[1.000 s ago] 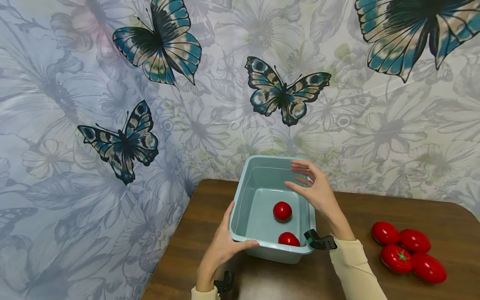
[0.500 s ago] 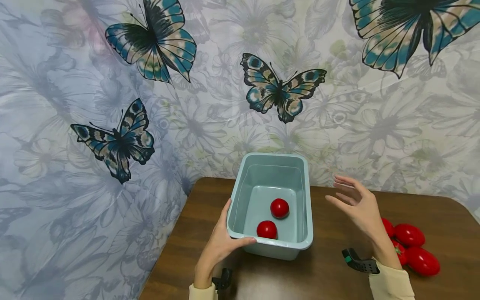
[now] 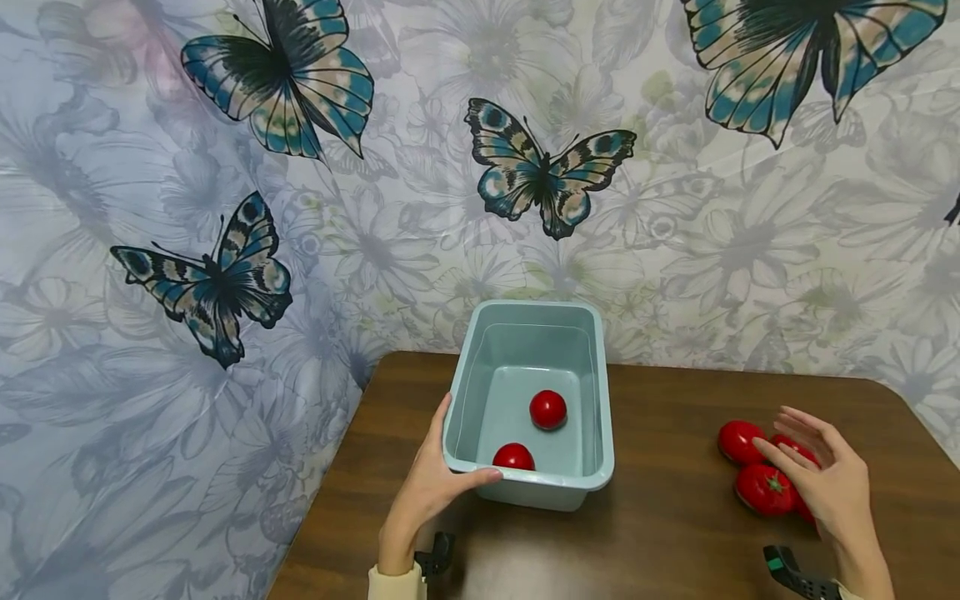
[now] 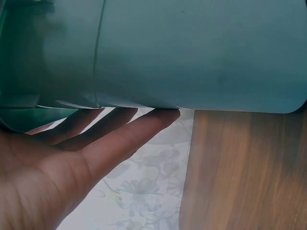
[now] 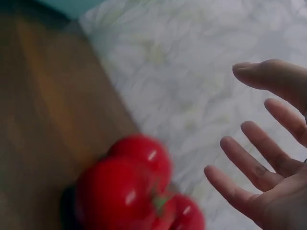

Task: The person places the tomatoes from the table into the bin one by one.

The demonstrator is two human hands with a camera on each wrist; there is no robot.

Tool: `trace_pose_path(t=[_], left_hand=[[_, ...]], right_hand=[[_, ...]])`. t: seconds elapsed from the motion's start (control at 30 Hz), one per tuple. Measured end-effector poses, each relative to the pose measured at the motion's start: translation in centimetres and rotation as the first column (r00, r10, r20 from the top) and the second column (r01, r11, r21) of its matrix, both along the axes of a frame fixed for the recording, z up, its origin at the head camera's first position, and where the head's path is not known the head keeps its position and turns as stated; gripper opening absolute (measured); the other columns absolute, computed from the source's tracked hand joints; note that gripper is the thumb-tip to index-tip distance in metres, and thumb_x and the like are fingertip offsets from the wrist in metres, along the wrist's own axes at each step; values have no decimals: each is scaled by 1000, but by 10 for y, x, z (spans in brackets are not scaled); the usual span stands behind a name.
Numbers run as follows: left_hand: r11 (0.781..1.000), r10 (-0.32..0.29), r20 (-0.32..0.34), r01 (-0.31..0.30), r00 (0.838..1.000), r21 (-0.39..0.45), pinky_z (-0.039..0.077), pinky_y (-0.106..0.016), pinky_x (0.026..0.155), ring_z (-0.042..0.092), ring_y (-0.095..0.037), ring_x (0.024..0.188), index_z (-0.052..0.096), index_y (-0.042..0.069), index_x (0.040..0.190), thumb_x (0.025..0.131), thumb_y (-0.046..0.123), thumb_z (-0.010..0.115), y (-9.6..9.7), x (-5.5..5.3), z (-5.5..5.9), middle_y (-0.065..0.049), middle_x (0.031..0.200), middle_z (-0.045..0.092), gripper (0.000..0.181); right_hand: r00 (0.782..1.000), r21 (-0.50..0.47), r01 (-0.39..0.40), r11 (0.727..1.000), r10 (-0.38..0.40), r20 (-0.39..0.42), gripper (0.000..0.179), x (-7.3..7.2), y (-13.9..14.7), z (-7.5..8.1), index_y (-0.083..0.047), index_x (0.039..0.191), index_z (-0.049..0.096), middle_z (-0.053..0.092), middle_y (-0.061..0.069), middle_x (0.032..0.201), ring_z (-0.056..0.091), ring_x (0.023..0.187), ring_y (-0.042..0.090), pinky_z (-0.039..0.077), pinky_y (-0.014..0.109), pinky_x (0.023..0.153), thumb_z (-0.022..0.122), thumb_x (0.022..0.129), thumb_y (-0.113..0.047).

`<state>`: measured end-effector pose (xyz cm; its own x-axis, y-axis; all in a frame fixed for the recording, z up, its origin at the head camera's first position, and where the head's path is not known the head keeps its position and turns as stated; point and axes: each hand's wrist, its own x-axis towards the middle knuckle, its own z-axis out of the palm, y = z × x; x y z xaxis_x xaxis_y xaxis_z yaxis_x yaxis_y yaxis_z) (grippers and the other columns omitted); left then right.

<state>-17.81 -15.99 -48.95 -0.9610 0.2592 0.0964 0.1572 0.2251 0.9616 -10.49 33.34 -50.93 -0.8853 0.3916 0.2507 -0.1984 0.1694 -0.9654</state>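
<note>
At lower right, the right hand (image 3: 834,479), fingers spread, hovers by the red tomatoes (image 3: 763,492), while the left hand's (image 3: 426,490) straight fingers touch the bin (image 3: 540,344) at lower centre; reaching seems in hand, and grasping one tomato probably comes next.

The head view is evenly bright and mostly clear, the wall (image 3: 375,258) bluer at left, with pale glare on the near table (image 3: 517,571). The left wrist view is dim and hazy, the basin (image 4: 201,52) shaded. The right wrist view blurs the glinting tomatoes (image 5: 115,191), perhaps through motion.
</note>
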Motion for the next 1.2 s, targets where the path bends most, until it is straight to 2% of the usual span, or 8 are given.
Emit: trace_pose_path(t=[0.07,0.13,0.23,0.33,0.43,0.57,0.7,1.2], left_hand=[[1000,3,-2,-3,1000,-4,49,-58,104,49,-44,133,16,22,168,73,24,98,0,0,0,-18,159,41,126],[1000,2,-7,-2,1000,-6,49,-59,104,49,-45,133,16,21,168,73,24,98,-1,0,-1,-18,160,41,127],[1000,3,-6,-3,1000,-5,48,-60,104,49,-45,134,15,21,169,73,25,98,0,-1,-1,-17,160,40,126],[1000,-4,-8,3,1000,-7,48,-59,104,49,-44,134,15,22,168,73,25,98,0,-1,-1,-17,161,40,126],[1000,-17,-10,17,1000,-6,48,-59,104,49,-44,134,15,22,168,73,26,98,1,-1,-3,-16,161,40,126],[1000,-16,-11,16,1000,1,48,-59,103,49,-44,134,15,22,169,73,25,98,1,-2,-4,-16,161,40,126],[1000,0,-5,0,1000,4,48,-60,103,49,-45,133,15,23,168,73,25,98,1,-2,-2,-17,160,40,127],[1000,-2,-20,2,1000,17,47,-60,104,48,-46,134,15,21,168,72,24,98,2,-1,-2,-18,160,41,127]], right_hand=[[997,132,38,991,-47,67,57,3,2,-13,-14,140,64,64,-30,117,62,102,-17,49,4,79,78,90,7],[986,269,59,961,-98,133,53,7,2,-27,-11,140,63,59,-38,115,56,102,-23,45,1,80,81,91,-3],[963,379,58,924,-152,222,56,12,0,-46,-6,140,61,54,-40,117,48,106,-27,38,-1,86,85,91,-19],[935,481,53,875,-212,283,62,16,-4,-59,-2,140,61,60,-15,129,54,122,1,47,27,97,86,90,-29],[899,531,79,844,-291,328,66,20,-8,-67,-5,139,62,55,17,138,50,119,36,44,51,88,88,87,-35],[878,525,120,843,-336,339,69,23,-10,-71,-5,139,62,55,24,137,49,117,43,45,57,84,89,85,-37],[889,520,114,846,-321,327,67,22,-10,-71,-3,137,62,55,27,136,50,118,45,44,64,86,89,85,-37],[896,524,127,842,-324,303,63,20,-15,-69,0,134,63,54,30,136,50,120,49,43,72,91,89,85,-30]])
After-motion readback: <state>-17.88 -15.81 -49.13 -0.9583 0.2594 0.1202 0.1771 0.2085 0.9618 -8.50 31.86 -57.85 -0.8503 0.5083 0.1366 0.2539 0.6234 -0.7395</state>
